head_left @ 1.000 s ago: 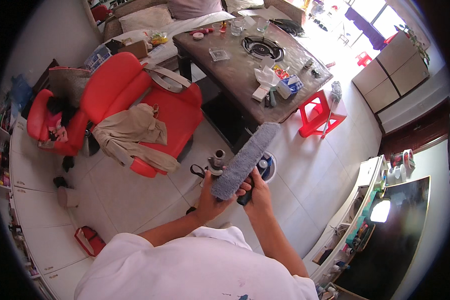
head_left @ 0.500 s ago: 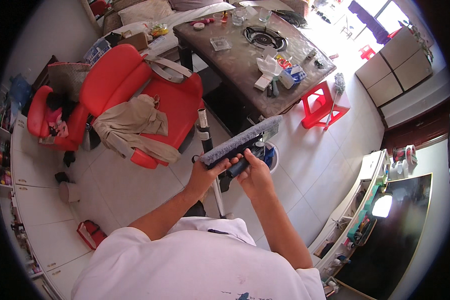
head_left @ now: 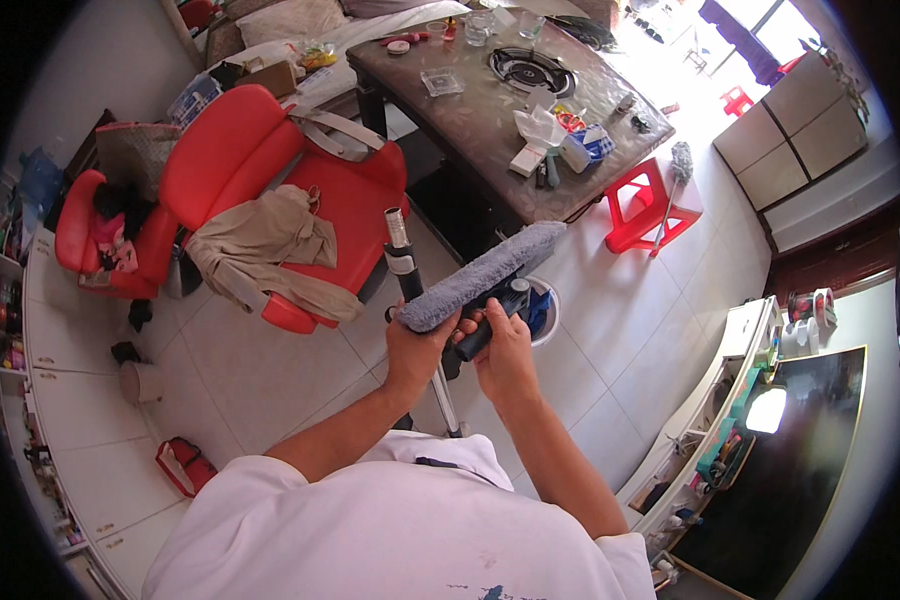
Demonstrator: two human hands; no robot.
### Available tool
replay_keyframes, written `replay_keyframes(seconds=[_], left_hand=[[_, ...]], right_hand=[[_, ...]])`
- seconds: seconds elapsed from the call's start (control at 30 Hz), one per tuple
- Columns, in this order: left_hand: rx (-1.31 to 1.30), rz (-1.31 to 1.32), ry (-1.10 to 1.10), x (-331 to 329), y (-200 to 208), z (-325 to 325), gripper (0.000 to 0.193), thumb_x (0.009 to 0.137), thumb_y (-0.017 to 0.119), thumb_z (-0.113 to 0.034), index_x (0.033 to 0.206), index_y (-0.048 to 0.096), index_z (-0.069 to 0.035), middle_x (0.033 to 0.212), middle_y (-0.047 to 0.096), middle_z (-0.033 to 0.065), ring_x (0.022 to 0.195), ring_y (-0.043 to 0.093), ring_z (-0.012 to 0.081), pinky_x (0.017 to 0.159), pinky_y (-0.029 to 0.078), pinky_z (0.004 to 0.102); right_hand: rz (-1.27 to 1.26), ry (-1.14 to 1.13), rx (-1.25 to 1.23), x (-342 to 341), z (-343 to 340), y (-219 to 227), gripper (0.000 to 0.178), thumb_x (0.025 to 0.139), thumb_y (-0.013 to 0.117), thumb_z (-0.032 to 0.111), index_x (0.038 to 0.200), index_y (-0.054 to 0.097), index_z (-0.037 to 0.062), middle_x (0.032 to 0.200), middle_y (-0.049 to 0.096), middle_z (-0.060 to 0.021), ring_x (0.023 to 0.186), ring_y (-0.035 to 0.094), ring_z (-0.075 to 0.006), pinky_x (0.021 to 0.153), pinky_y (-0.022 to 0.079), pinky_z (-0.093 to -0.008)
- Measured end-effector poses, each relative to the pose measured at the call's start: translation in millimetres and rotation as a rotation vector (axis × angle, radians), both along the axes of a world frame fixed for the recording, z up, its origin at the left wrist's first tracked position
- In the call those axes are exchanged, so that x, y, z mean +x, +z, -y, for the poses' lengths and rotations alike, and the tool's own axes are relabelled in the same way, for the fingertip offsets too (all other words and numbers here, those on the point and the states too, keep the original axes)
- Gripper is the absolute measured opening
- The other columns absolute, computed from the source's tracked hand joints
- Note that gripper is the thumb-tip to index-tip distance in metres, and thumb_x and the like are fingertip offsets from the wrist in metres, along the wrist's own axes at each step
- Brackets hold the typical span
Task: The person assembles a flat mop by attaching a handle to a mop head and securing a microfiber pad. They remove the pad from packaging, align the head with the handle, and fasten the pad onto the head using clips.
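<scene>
In front of me I hold a window squeegee head with a fluffy grey pad (head_left: 480, 277), slanting up to the right. My left hand (head_left: 417, 352) grips the pad's lower left end, its fingers partly hidden behind it. My right hand (head_left: 505, 352) is wrapped round the short black handle (head_left: 477, 342) under the pad. A silver pole with a black sleeve (head_left: 402, 262) stands upright by my left hand and runs down behind it to the floor. Behind the handle is a white bucket (head_left: 554, 330) with something blue inside.
Red chair (head_left: 360, 205) with beige clothing (head_left: 270, 240) stands ahead left. A dark table (head_left: 470, 130) bears a gas burner (head_left: 532, 72), tissues and small items. On the right are a red stool (head_left: 660, 205) with a grey duster across it, and a low cabinet beside a television (head_left: 780, 470).
The squeegee head has turned in my hands, so more of the fluffy pad now faces up and its underside is hidden. Both hands keep their grip.
</scene>
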State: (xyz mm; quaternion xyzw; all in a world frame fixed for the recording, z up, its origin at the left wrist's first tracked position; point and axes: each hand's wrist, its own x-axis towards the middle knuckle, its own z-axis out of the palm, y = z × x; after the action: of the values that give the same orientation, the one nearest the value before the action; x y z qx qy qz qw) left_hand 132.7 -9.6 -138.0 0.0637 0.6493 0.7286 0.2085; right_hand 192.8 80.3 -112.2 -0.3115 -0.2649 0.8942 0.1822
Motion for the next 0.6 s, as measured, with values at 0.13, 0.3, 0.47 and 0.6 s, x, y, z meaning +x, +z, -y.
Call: replay_keyframes(seconds=[0.13,0.3,0.47,0.6], left_hand=[[0.144,0.015,-0.051,7.3,10.5,-3.2,0.024,0.076,0.067,-0.004,0.094,0.052,0.0,0.078,0.063,0.0067,0.065,0.06,0.0107,0.056,0.048,0.0214],[0.166,-0.074,-0.022,9.8,11.9,-4.2,0.032,0.074,0.066,0.003,0.098,0.045,0.0,0.078,0.062,0.0083,0.066,0.062,0.0127,0.056,0.051,0.0224],[0.104,-0.171,0.019,7.8,17.3,-2.1,0.034,0.073,0.067,0.003,0.099,0.045,-0.001,0.08,0.062,0.0078,0.067,0.063,0.0122,0.056,0.052,0.0221],[0.106,-0.189,-0.013,2.9,27.4,-0.5,0.033,0.073,0.066,0.004,0.098,0.045,-0.001,0.081,0.062,0.0084,0.066,0.063,0.0121,0.056,0.051,0.0216]], right_hand=[[-0.015,-0.055,0.133,-2.1,2.6,-2.3,0.014,0.093,0.044,0.018,0.085,0.044,0.0073,0.071,0.045,-0.0015,0.058,0.046,-0.0103,0.051,0.044,-0.0269],[0.09,-0.083,0.206,-8.6,3.3,-2.3,0.014,0.093,0.043,0.016,0.083,0.044,0.0063,0.063,0.043,-0.0005,0.048,0.043,-0.0097,0.041,0.04,-0.025],[0.122,0.039,0.109,-9.1,-6.8,5.2,0.013,0.092,0.043,0.015,0.082,0.045,0.006,0.064,0.043,-0.0009,0.048,0.043,-0.0103,0.041,0.04,-0.0257],[0.091,0.12,0.024,-6.4,-13.8,4.9,0.012,0.091,0.045,0.015,0.083,0.046,0.0062,0.066,0.043,-0.0019,0.051,0.044,-0.0114,0.045,0.041,-0.0275]])
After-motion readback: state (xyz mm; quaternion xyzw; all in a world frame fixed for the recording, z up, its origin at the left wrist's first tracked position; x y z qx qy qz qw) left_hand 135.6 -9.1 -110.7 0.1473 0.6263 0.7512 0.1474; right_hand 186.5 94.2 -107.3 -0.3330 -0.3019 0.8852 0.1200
